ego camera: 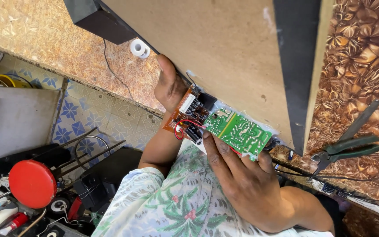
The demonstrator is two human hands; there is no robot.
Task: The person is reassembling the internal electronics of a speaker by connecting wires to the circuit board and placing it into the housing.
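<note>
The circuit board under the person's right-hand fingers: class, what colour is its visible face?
Green, with pale solder traces; the head view shows the circuit board best, held by the right hand.

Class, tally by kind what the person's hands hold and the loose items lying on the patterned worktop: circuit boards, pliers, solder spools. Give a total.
Circuit boards: 2, a green board in the right hand and a brown board at the left hand
Pliers: 1
Solder spool: 1
Total: 4

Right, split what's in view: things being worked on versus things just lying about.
In hand: green circuit board held by right hand; brown circuit board by left hand; red wire.
Lying about: green-handled pliers; white spool; red round lid.
</note>
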